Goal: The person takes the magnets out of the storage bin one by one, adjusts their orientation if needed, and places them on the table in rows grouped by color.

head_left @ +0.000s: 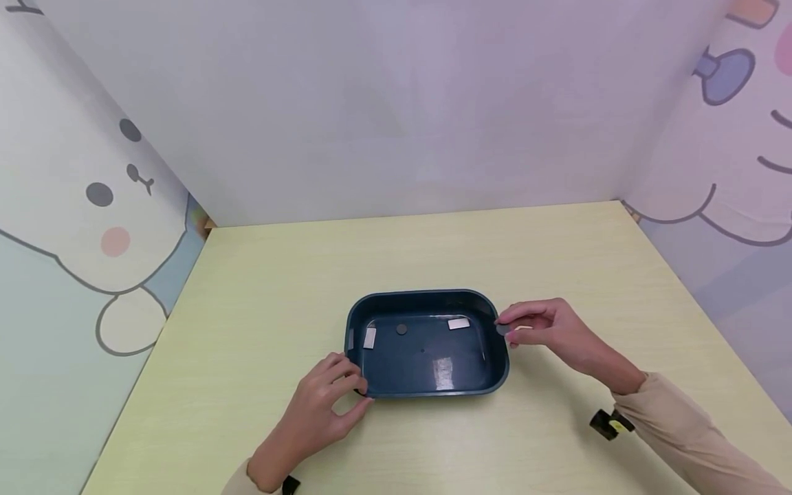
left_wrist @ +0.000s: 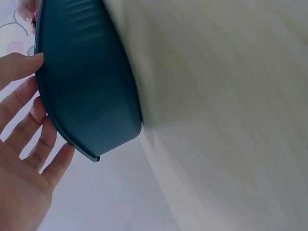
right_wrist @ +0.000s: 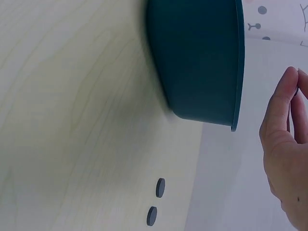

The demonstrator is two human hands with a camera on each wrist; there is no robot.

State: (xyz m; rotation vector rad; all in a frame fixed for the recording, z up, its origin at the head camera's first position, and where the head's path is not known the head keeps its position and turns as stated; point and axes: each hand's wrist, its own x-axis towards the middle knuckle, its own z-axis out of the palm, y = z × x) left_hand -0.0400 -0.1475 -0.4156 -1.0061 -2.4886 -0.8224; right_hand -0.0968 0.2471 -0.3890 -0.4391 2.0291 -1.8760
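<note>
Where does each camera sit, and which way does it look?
Head: on the head, looking forward and down into the tub on the table; left hand, right hand and sleeves show.
Left wrist: on that wrist, looking at the tub's outside; left hand shows, plus a bit of right hand.
Right wrist: on that wrist, looking at the tub and two discs; only right hand shows.
Both wrist views share the tub and table.

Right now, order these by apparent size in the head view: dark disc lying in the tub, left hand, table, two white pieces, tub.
1. Table
2. Tub
3. Left hand
4. Left white piece and right white piece: too alike to rank
5. Dark disc
</note>
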